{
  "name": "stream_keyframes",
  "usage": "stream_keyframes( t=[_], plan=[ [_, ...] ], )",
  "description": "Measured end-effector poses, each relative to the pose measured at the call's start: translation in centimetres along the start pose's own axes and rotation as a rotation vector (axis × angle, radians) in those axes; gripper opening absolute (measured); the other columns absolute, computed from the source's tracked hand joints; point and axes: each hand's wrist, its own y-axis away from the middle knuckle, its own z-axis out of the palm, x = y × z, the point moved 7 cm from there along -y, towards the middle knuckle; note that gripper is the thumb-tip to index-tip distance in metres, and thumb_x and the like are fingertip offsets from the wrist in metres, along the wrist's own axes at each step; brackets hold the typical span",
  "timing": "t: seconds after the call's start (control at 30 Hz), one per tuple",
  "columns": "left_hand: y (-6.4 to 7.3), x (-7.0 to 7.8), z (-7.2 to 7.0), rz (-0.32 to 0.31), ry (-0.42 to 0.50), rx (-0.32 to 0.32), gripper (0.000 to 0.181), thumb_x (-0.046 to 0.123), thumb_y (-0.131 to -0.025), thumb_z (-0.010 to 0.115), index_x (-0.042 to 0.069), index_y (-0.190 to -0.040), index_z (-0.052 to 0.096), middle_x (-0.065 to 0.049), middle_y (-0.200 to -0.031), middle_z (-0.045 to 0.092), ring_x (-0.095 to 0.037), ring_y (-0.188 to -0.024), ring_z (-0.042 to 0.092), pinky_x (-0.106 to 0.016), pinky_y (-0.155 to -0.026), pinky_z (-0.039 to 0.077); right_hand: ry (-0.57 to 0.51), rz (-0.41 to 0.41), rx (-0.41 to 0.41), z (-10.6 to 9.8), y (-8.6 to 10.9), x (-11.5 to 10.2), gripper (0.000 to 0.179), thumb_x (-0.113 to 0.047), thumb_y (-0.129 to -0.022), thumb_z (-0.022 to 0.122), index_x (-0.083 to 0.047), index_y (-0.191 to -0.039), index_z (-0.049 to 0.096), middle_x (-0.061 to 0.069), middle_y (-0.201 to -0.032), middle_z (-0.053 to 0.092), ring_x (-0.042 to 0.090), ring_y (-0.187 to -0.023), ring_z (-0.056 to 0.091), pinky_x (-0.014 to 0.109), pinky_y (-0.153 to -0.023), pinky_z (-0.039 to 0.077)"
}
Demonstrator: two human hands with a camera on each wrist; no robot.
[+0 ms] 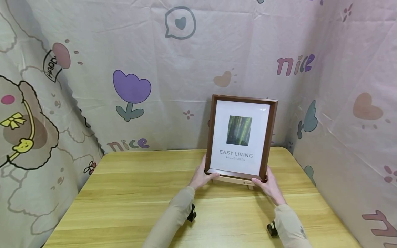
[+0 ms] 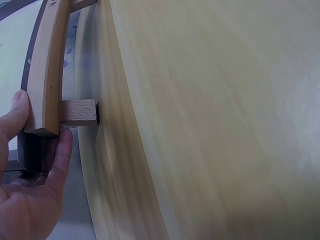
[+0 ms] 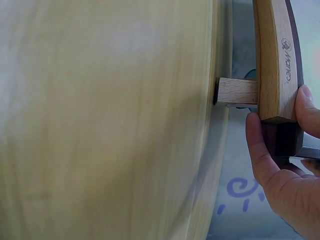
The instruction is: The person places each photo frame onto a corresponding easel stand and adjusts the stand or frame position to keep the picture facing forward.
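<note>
A brown picture frame [image 1: 271, 137] with a white "EASY LIVING" insert stands upright, leaning back slightly, on a small light wooden easel [image 1: 231, 179] near the back of the table. My left hand [image 1: 201, 176] grips the frame's lower left corner, thumb on the front and fingers behind. At the lower right corner, my right hand [image 1: 269, 186] holds the frame the same way. In the left wrist view, the easel's ledge [image 2: 45, 75] and one foot [image 2: 79, 112] show beside the fingers. The right wrist view shows a printed mark on the ledge [image 3: 275, 65].
The wooden table [image 1: 133, 199] spreads out left of the frame and in front of it. A printed cloth [image 1: 180, 69] hangs right behind the table's back edge, with more cloth along both sides. A black strap [image 1: 192, 213] is on the left wrist, another [image 1: 272, 228] on the right.
</note>
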Motion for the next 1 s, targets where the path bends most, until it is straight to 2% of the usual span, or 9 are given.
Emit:
stream_keyframes(
  t=[0.23, 0.37, 0.83, 1.0],
  plan=[
    [0.4, -0.4, -0.4, -0.056, -0.022, 0.002, 0.109, 0.032, -0.086, 0.081, 0.021, -0.164, 0.005, -0.023, -0.164, 0.027, -0.047, -0.149, 0.03, -0.066, -0.12, 0.027, 0.002, -0.005, -0.001, 0.4, 0.0, -0.5, 0.08, -0.011, -0.092, 0.072, 0.0, -0.155, 0.023, 0.038, -0.141, 0.047, 0.055, -0.123, 0.056, 0.051, -0.102, 0.048],
    [0.6, -0.5, -0.7, -0.07, -0.026, 0.007, 0.11, 0.034, -0.086, 0.081, 0.022, -0.164, 0.005, -0.022, -0.165, 0.026, -0.048, -0.149, 0.029, -0.068, -0.12, 0.026, -0.001, -0.015, 0.004, 0.6, -0.1, -0.6, 0.08, -0.011, -0.092, 0.072, 0.0, -0.154, 0.023, 0.038, -0.14, 0.049, 0.054, -0.122, 0.056, 0.051, -0.101, 0.049],
    [0.8, -0.7, -1.6, -0.016, -0.007, 0.024, 0.109, 0.027, -0.086, 0.081, 0.013, -0.164, 0.006, -0.025, -0.161, 0.034, -0.042, -0.149, 0.033, -0.06, -0.124, 0.025, -0.021, 0.002, -0.008, 1.5, -0.5, -0.6, 0.079, -0.01, -0.091, 0.073, -0.002, -0.154, 0.026, 0.036, -0.139, 0.051, 0.051, -0.123, 0.056, 0.054, -0.105, 0.047],
    [1.0, -0.6, -1.9, -0.001, -0.017, 0.026, 0.109, 0.022, -0.086, 0.081, 0.006, -0.163, 0.005, -0.028, -0.161, 0.031, -0.045, -0.149, 0.032, -0.063, -0.122, 0.026, -0.024, -0.009, -0.005, 1.8, -0.5, -0.9, 0.078, -0.01, -0.091, 0.074, -0.003, -0.153, 0.027, 0.037, -0.136, 0.053, 0.051, -0.121, 0.058, 0.056, -0.105, 0.047]
  ],
)
